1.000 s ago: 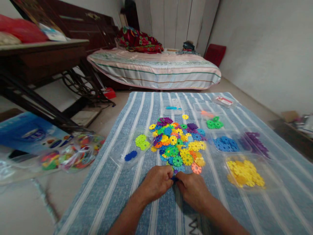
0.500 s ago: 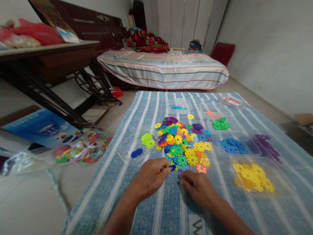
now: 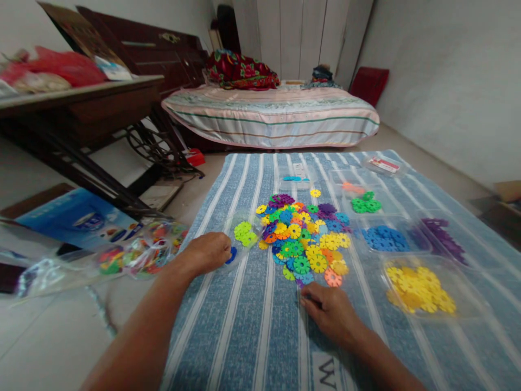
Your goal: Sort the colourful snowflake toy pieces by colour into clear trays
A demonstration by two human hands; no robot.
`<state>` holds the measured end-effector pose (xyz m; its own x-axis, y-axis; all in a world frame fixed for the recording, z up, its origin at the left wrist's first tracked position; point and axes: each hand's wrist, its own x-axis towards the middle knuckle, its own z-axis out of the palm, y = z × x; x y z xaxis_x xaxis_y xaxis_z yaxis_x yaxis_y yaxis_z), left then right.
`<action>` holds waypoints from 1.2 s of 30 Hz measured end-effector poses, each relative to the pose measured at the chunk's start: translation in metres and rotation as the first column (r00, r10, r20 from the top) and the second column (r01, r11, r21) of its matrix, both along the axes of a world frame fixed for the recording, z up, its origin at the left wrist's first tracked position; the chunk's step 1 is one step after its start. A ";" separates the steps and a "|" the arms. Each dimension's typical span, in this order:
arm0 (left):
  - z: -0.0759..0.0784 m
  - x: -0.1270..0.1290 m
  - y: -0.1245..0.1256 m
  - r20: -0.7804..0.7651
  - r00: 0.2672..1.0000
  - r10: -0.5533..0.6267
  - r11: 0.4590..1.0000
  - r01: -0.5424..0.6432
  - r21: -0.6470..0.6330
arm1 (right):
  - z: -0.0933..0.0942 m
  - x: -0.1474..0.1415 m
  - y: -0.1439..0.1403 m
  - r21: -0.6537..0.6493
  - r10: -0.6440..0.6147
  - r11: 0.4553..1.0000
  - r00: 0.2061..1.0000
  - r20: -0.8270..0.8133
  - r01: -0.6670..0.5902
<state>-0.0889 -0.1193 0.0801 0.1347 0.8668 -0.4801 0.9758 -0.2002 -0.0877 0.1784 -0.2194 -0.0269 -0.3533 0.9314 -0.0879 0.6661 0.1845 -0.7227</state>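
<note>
Two bare forearms enter from the lower edge, one to each side. No sleeve, cuff, glove or watch covers either arm as far up as it shows. The left hand (image 3: 207, 253) is seen from the back, its knuckles rounded. The right hand (image 3: 331, 310) also shows its back, with no ring to be made out on its fingers (image 3: 306, 300).

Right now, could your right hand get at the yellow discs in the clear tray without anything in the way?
Probably yes. The right hand rests on the striped cloth, and the yellow discs lie in an open clear tray just to its right, with only bare cloth between them.
</note>
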 end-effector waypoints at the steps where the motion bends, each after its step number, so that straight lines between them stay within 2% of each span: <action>1: -0.001 0.001 0.002 -0.031 0.999 0.012 1.000 -0.013 -0.012 | -0.001 0.000 0.000 0.000 -0.006 1.000 1.000 -0.011 0.006; 4: 0.001 0.004 0.004 -0.127 0.988 0.085 0.996 -0.082 0.024 | -0.003 0.000 0.001 0.015 -0.044 0.999 0.998 -0.047 0.045; 7: 0.008 0.009 -0.001 -0.117 0.985 0.125 0.981 -0.105 0.163 | -0.002 -0.004 0.008 0.066 -0.125 0.990 0.992 0.023 0.123; 9: 0.012 0.016 -0.009 -0.011 0.995 0.097 0.968 -0.091 0.235 | 0.003 -0.010 0.017 0.106 -0.183 0.980 0.967 0.175 0.166; 12: 0.010 0.036 -0.023 0.234 0.972 -0.023 0.975 -0.030 0.221 | 0.014 -0.020 0.029 0.124 -0.212 0.977 0.879 0.428 0.175; 15: -0.007 0.060 -0.031 0.390 0.914 -0.111 0.976 0.026 0.218 | 0.021 -0.027 0.035 0.124 -0.191 0.981 0.828 0.528 0.147; 19: -0.041 0.083 -0.031 0.441 0.889 -0.126 0.966 0.008 0.259 | 0.016 -0.027 0.033 0.212 -0.188 0.973 0.842 0.506 0.089; 22: -0.062 0.090 -0.030 0.492 0.863 -0.115 0.949 -0.051 0.312 | 0.007 -0.024 0.031 0.309 -0.209 0.949 0.865 0.456 0.067; 27: -0.084 0.090 -0.032 0.548 0.831 -0.092 0.912 -0.151 0.381 | 0.000 -0.021 0.029 0.476 -0.271 0.875 0.905 0.326 0.090; 31: -0.095 0.087 -0.035 0.592 0.800 -0.097 0.892 -0.194 0.408 | 0.014 -0.008 0.041 0.525 -0.355 0.832 0.901 0.250 0.182; 34: -0.100 0.085 -0.034 0.612 0.786 -0.089 0.891 -0.212 0.402 | 0.037 0.021 0.068 0.615 -0.508 0.742 0.822 0.256 0.267; 36: -0.101 0.085 -0.034 0.623 0.778 -0.080 0.892 -0.223 0.393 | 0.056 0.044 0.090 0.690 -0.672 0.625 0.701 0.238 0.365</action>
